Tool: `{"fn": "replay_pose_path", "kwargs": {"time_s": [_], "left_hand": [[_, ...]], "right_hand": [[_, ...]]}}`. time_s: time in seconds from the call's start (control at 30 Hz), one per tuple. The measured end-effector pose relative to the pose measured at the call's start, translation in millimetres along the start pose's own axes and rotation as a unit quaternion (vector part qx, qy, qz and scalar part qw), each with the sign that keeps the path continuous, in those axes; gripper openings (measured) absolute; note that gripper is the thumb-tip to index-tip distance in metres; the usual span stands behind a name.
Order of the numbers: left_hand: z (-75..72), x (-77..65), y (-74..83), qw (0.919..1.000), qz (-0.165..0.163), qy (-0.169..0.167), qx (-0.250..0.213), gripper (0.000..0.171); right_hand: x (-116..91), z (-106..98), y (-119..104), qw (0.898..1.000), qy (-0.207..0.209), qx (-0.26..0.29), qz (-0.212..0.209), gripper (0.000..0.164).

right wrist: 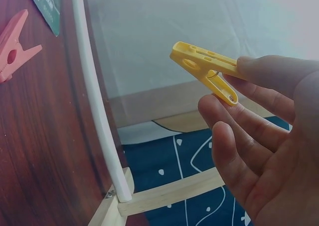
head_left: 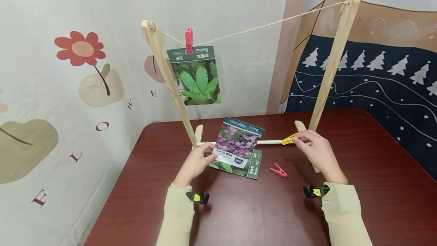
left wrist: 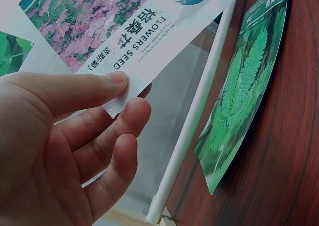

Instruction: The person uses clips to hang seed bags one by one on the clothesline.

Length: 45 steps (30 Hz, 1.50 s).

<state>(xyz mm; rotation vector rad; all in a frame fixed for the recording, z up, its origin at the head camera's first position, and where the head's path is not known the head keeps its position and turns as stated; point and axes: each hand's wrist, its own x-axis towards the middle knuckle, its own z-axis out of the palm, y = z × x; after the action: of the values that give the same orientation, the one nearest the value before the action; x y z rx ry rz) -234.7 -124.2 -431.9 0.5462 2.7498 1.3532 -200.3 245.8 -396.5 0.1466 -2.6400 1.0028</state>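
Observation:
My left hand (head_left: 198, 162) pinches a corner of a seed packet with purple flowers (head_left: 237, 139), thumb on its printed face. In the left wrist view the flower packet (left wrist: 144, 42) is tilted above the table. Beneath it lies a second packet with a green leaf (head_left: 253, 166). My right hand (head_left: 317, 151) holds a yellow clothespin (head_left: 288, 139) between thumb and fingers; the right wrist view shows the yellow clothespin (right wrist: 199, 61) by its handle end. A pink clothespin (head_left: 279, 170) lies on the table between the hands.
A wooden frame has a left post (head_left: 170, 82), a right post (head_left: 334, 63) and a white crossbar (head_left: 269, 142). Twine (head_left: 252, 30) sags between the post tops. A pink clothespin (head_left: 189, 41) clips a leaf packet (head_left: 199, 81) to it. The dark red table (head_left: 252, 215) meets a printed curtain.

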Motion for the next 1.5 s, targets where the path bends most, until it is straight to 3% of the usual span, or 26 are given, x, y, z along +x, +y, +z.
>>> {"fn": "replay_pose_path", "kwargs": {"time_s": [0.43, 1.5], "left_hand": [[5.0, 3.6, 3.6, 0.9994, 0.002, 0.014, -0.031, 0.011], [0.8, 0.3, 18.6, 0.9969, 0.027, 0.066, -0.034, 0.012]], "right_hand": [[0, -3, -6, 1.0, 0.003, -0.003, -0.007, 0.031], [-1, -9, -17, 1.0, 0.026, -0.01, -0.012, 0.035]]}}
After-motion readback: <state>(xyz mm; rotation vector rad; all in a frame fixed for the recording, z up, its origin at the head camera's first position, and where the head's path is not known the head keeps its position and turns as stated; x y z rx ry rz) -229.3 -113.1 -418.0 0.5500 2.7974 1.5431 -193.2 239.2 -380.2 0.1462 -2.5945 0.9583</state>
